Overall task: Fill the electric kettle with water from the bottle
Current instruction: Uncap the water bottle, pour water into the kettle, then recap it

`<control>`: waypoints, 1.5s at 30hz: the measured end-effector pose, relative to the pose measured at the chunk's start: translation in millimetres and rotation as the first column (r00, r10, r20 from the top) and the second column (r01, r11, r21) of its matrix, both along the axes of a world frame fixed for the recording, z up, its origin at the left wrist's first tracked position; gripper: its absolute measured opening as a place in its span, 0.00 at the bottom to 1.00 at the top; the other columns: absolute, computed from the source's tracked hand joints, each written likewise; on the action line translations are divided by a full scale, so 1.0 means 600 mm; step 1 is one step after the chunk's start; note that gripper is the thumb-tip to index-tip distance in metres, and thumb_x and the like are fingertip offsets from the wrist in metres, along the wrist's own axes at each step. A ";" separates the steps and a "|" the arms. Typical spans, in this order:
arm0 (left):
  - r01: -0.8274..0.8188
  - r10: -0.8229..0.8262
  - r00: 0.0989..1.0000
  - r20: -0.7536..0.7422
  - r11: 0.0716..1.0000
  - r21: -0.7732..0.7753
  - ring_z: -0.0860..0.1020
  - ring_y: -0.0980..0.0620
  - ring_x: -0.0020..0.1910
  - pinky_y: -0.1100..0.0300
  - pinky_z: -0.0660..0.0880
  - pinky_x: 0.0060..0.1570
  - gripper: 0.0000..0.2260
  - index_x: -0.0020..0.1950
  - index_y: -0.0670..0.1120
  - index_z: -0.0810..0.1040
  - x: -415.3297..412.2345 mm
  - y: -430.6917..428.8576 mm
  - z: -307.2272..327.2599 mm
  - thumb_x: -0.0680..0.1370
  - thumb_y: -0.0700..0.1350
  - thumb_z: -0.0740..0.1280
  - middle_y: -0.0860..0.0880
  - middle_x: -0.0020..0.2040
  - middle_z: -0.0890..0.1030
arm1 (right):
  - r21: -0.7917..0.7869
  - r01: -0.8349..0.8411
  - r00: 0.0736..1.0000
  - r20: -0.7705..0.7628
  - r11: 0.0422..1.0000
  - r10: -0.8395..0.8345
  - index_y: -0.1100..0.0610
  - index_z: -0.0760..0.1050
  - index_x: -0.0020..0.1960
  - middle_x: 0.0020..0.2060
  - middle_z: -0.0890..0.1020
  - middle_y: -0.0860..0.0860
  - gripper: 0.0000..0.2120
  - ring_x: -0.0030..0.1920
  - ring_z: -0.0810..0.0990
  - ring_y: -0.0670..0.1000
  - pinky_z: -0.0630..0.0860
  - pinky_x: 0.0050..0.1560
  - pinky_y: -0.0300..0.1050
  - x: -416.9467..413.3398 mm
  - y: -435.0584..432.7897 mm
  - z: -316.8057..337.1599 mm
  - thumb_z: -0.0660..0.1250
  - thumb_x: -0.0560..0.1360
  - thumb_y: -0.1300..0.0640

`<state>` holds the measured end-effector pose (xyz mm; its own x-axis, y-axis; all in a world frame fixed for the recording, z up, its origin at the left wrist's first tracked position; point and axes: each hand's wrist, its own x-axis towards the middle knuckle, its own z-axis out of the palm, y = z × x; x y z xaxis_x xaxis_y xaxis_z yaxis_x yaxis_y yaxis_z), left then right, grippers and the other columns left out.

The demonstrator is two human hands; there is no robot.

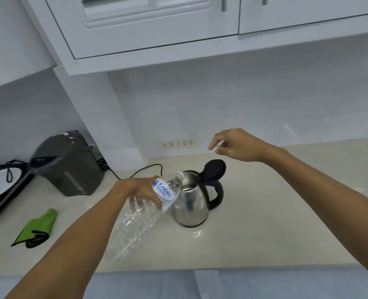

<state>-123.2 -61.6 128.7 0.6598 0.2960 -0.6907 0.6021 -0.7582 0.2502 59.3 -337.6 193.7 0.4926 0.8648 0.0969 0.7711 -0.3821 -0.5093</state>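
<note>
We see the left hand (141,190) wrapped around the clear plastic water bottle with the blue-and-white label (144,214), fingers curled over its upper body, tilting it so the neck rests at the open mouth of the stainless-steel electric kettle with a black handle (191,203), whose black hinged lid (215,169) stands raised toward 1 o'clock. We find the right hand (239,145) hovering at 12 o'clock above the kettle, thumb and forefinger pinched on a small white bottle cap (217,149), the other fingers loosely curled. At 9 o'clock on the pale beige countertop (275,212) we note a dark grey hot-water dispenser (68,165) and, at 8 o'clock, a folded green cloth (38,228).
</note>
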 end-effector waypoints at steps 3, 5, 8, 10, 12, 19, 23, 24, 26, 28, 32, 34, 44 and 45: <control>0.009 -0.008 0.999 -0.046 1.000 0.021 0.84 0.44 0.37 0.42 0.88 0.46 0.30 0.62 0.57 0.69 0.002 0.002 0.001 0.69 0.48 0.83 0.42 0.52 0.83 | 0.003 0.005 1.000 -0.008 1.000 -0.005 0.50 0.83 0.56 0.53 0.80 0.44 0.08 0.52 0.83 0.48 0.75 0.55 0.42 0.002 0.005 -0.004 0.67 0.81 0.57; 0.005 -0.003 0.998 -0.064 1.000 0.026 0.84 0.43 0.37 0.39 0.87 0.47 0.30 0.62 0.57 0.69 0.003 0.004 -0.001 0.68 0.48 0.84 0.41 0.52 0.83 | 0.000 0.005 1.000 -0.005 1.000 -0.005 0.51 0.83 0.57 0.53 0.80 0.44 0.08 0.52 0.83 0.48 0.76 0.56 0.43 0.003 0.008 -0.007 0.67 0.81 0.57; 0.001 0.001 0.997 -0.076 0.999 0.038 0.84 0.42 0.37 0.38 0.87 0.46 0.32 0.62 0.56 0.69 0.004 0.005 0.002 0.67 0.48 0.84 0.39 0.53 0.83 | 0.000 0.004 1.000 -0.003 1.000 -0.004 0.50 0.83 0.56 0.53 0.81 0.45 0.08 0.52 0.83 0.48 0.76 0.56 0.43 0.002 0.010 -0.008 0.67 0.81 0.57; 0.003 0.000 0.996 -0.085 0.999 0.038 0.84 0.42 0.38 0.37 0.87 0.46 0.33 0.64 0.56 0.69 0.004 0.003 0.006 0.67 0.48 0.84 0.38 0.58 0.83 | 0.000 0.005 1.000 -0.005 1.000 -0.005 0.50 0.83 0.57 0.53 0.81 0.45 0.08 0.52 0.83 0.48 0.75 0.55 0.42 0.001 0.012 -0.009 0.67 0.81 0.57; 0.003 0.001 0.995 -0.095 0.999 0.042 0.84 0.42 0.39 0.38 0.87 0.46 0.34 0.66 0.56 0.69 0.004 0.001 0.008 0.67 0.48 0.84 0.40 0.58 0.82 | -0.001 0.003 1.000 -0.004 1.000 -0.003 0.50 0.83 0.57 0.53 0.81 0.45 0.08 0.52 0.83 0.48 0.75 0.55 0.42 0.000 0.013 -0.011 0.67 0.81 0.57; 0.012 -0.007 0.995 -0.097 0.998 0.054 0.81 0.42 0.45 0.38 0.87 0.49 0.34 0.68 0.56 0.68 0.000 -0.008 0.013 0.69 0.47 0.83 0.44 0.56 0.79 | -0.009 0.019 1.000 0.001 1.000 -0.019 0.50 0.83 0.57 0.55 0.81 0.46 0.08 0.53 0.82 0.48 0.75 0.54 0.42 -0.003 0.008 -0.015 0.67 0.81 0.56; 0.012 -0.008 0.995 -0.098 0.999 0.046 0.82 0.43 0.44 0.38 0.87 0.48 0.34 0.68 0.56 0.68 -0.001 -0.010 0.012 0.69 0.47 0.83 0.43 0.58 0.79 | -0.013 0.023 1.000 -0.002 1.000 -0.023 0.50 0.83 0.57 0.54 0.81 0.45 0.08 0.53 0.82 0.48 0.74 0.53 0.41 -0.005 0.006 -0.018 0.67 0.81 0.57; 0.013 -0.009 0.995 -0.098 0.999 0.043 0.82 0.42 0.43 0.37 0.87 0.49 0.33 0.68 0.56 0.69 -0.001 -0.011 0.012 0.69 0.47 0.83 0.43 0.58 0.79 | -0.013 0.026 1.000 -0.001 1.000 -0.026 0.50 0.83 0.57 0.54 0.81 0.45 0.08 0.52 0.82 0.48 0.74 0.53 0.41 -0.006 0.005 -0.018 0.67 0.81 0.57; 0.011 -0.007 0.995 -0.103 0.999 0.039 0.83 0.42 0.41 0.35 0.86 0.50 0.33 0.67 0.56 0.69 -0.001 -0.011 0.014 0.69 0.46 0.83 0.42 0.59 0.79 | -0.010 0.030 1.000 0.001 1.000 -0.030 0.50 0.83 0.57 0.53 0.80 0.44 0.08 0.52 0.83 0.48 0.74 0.52 0.41 -0.007 0.004 -0.018 0.67 0.81 0.57; 0.005 -0.002 0.994 -0.107 0.999 0.033 0.83 0.42 0.40 0.34 0.86 0.50 0.33 0.67 0.56 0.69 -0.001 -0.012 0.016 0.69 0.46 0.83 0.41 0.59 0.80 | -0.007 0.030 1.000 0.005 1.000 -0.030 0.51 0.83 0.57 0.52 0.80 0.44 0.08 0.52 0.83 0.48 0.73 0.51 0.41 -0.008 0.002 -0.019 0.67 0.81 0.57; 0.005 -0.002 0.993 -0.114 1.000 0.022 0.84 0.40 0.39 0.34 0.86 0.49 0.31 0.65 0.56 0.70 -0.002 -0.015 0.022 0.69 0.45 0.83 0.40 0.59 0.80 | -0.004 0.032 0.999 0.004 0.999 -0.032 0.51 0.83 0.57 0.54 0.81 0.46 0.08 0.53 0.83 0.48 0.74 0.52 0.41 -0.011 -0.001 -0.017 0.67 0.81 0.57; 0.015 -0.012 0.992 -0.122 1.000 0.017 0.85 0.38 0.38 0.35 0.86 0.49 0.30 0.64 0.56 0.71 -0.003 -0.016 0.024 0.69 0.45 0.83 0.39 0.61 0.80 | 0.000 0.034 0.999 -0.002 0.999 -0.034 0.50 0.83 0.57 0.55 0.81 0.47 0.08 0.53 0.82 0.48 0.74 0.53 0.42 -0.013 -0.004 -0.015 0.67 0.81 0.57; 0.033 -0.028 0.992 -0.120 0.999 0.038 0.84 0.41 0.37 0.40 0.87 0.46 0.28 0.64 0.56 0.72 -0.003 -0.020 0.030 0.70 0.45 0.82 0.41 0.56 0.78 | 0.000 0.040 0.999 0.007 0.999 -0.040 0.51 0.82 0.57 0.55 0.81 0.46 0.08 0.54 0.82 0.49 0.76 0.56 0.45 -0.019 -0.011 -0.009 0.67 0.81 0.57; 0.034 -0.029 0.992 -0.121 0.999 0.037 0.84 0.41 0.38 0.40 0.87 0.46 0.28 0.64 0.56 0.73 -0.003 -0.021 0.031 0.70 0.45 0.82 0.41 0.56 0.78 | 0.001 0.041 0.999 0.009 0.999 -0.041 0.51 0.82 0.57 0.54 0.80 0.46 0.08 0.54 0.82 0.49 0.76 0.56 0.44 -0.019 -0.011 -0.008 0.67 0.81 0.57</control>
